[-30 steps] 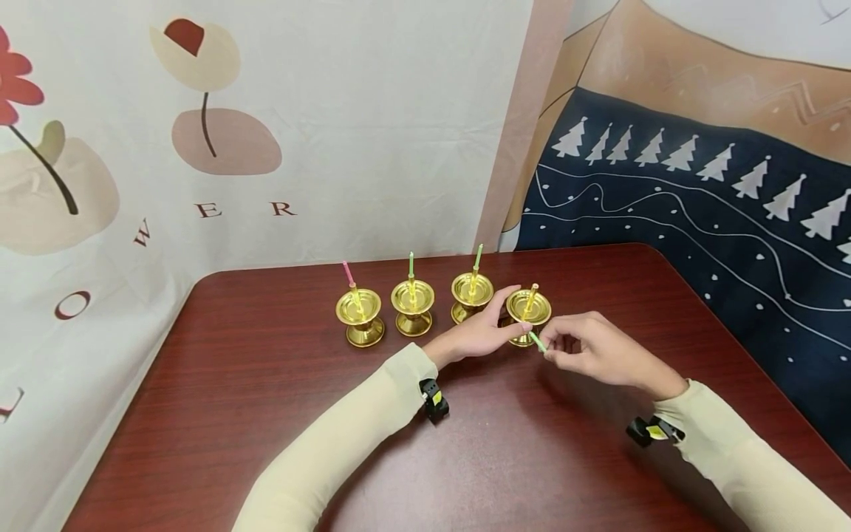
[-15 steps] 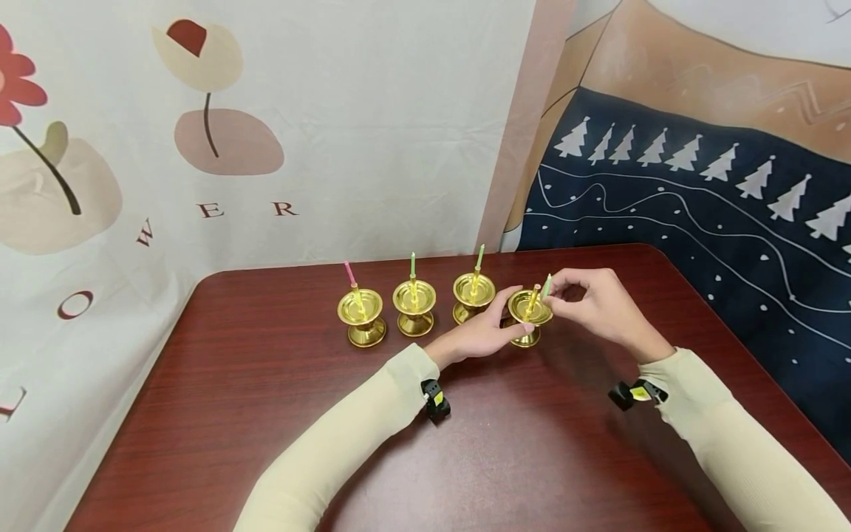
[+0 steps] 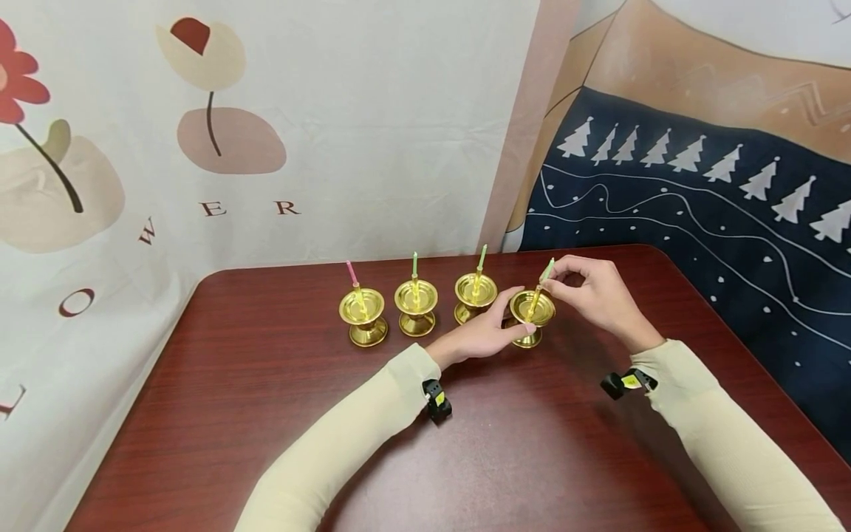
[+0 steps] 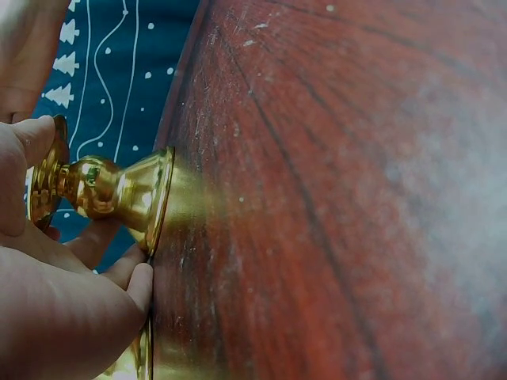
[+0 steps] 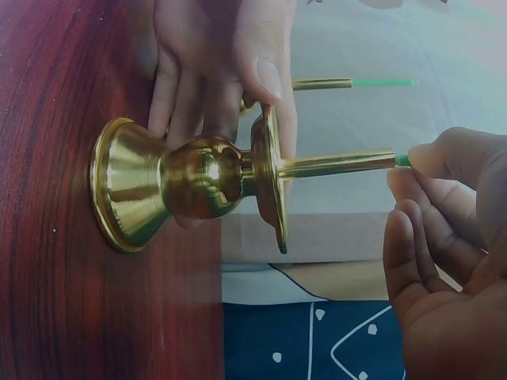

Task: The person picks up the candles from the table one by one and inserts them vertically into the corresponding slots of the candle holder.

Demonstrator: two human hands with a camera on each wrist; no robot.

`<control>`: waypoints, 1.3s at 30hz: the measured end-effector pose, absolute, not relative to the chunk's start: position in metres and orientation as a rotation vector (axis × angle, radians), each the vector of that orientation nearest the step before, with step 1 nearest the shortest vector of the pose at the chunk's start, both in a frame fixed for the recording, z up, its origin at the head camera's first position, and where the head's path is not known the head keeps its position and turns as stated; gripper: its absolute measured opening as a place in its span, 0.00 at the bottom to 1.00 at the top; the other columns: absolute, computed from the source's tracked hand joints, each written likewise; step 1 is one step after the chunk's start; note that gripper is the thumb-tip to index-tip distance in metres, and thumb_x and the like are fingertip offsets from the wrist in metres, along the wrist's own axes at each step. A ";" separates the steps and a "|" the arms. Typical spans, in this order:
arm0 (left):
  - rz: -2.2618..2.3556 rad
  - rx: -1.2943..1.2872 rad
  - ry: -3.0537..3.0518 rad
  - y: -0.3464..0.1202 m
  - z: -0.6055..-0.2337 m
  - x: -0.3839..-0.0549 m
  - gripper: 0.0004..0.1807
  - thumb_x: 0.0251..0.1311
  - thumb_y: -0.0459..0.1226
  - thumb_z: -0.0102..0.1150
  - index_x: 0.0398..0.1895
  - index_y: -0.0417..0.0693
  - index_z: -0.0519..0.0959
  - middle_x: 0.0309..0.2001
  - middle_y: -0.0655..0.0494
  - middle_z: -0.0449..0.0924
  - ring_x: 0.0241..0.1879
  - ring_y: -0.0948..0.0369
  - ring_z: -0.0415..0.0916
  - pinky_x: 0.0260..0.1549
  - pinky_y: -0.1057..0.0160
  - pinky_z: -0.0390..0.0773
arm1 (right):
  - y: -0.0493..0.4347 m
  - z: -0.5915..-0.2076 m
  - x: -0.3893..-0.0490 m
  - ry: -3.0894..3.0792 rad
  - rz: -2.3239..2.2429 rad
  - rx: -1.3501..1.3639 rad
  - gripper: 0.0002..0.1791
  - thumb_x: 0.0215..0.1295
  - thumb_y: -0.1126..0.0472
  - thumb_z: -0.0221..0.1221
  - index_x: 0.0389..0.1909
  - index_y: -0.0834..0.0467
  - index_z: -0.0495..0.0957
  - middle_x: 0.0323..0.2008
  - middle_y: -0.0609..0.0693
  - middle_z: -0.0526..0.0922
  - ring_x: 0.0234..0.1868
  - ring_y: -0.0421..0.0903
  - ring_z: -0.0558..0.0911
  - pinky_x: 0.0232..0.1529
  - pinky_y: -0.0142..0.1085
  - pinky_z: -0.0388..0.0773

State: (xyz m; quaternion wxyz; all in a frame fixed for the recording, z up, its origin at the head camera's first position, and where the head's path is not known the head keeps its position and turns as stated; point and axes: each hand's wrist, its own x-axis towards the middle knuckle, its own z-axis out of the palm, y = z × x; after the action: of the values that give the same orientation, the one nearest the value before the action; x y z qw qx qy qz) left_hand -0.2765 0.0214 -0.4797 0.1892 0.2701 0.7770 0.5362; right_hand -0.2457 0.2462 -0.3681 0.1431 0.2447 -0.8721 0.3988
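Note:
The rightmost brass candle holder [image 3: 541,312] stands on the table, with a thin upright tube rising from its dish. My left hand [image 3: 484,332] holds it, thumb at the dish rim and fingers behind the stem. Between thumb and fingertips, my right hand [image 3: 593,294] pinches a small green candle [image 3: 548,270] over that tube. In the right wrist view the candle's lower end [image 5: 402,160] meets the tube's mouth; whether it sits inside cannot be told. The left wrist view shows the holder's flared base [image 4: 145,202] on the tabletop.
To the left stand further brass holders: one with a pink candle [image 3: 351,272], one with a green candle [image 3: 415,264], and another with a green candle [image 3: 483,257] close to my left fingers. The dark red table [image 3: 279,384] ends at printed cloth hangings [image 3: 372,148].
My right hand has raised the green candle from in front of the holder and brought it upright over the tube. My left hand keeps its hold on the holder.

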 end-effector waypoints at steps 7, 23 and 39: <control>1.506 0.750 2.194 0.022 -0.476 -0.274 0.49 0.78 0.53 0.65 0.90 0.57 0.48 0.84 0.52 0.61 0.80 0.62 0.61 0.77 0.55 0.62 | 0.245 -0.368 -0.247 -2.512 1.179 0.713 0.04 0.69 0.71 0.73 0.39 0.60 0.91 0.34 0.50 0.88 0.34 0.42 0.82 0.37 0.26 0.79; 1.521 0.752 2.195 0.021 -0.469 -0.270 0.47 0.79 0.51 0.65 0.90 0.54 0.49 0.83 0.52 0.62 0.79 0.62 0.62 0.77 0.57 0.62 | 0.245 -0.369 -0.245 -2.504 1.258 0.734 0.04 0.70 0.70 0.74 0.41 0.58 0.92 0.37 0.50 0.90 0.36 0.42 0.83 0.39 0.26 0.80; 1.534 0.746 2.180 0.025 -0.483 -0.274 0.47 0.80 0.54 0.63 0.90 0.57 0.48 0.83 0.52 0.62 0.80 0.63 0.61 0.77 0.55 0.62 | 0.249 -0.399 -0.242 -2.589 1.156 0.777 0.18 0.64 0.67 0.79 0.54 0.60 0.89 0.48 0.50 0.89 0.48 0.48 0.86 0.52 0.32 0.80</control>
State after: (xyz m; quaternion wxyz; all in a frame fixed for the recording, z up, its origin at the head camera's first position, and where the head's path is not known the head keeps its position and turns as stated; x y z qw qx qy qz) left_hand -0.2739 0.0247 -0.4834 0.1855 0.2648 0.7739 0.5446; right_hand -0.2421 0.2486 -0.3995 0.1006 0.2628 -0.8762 0.3912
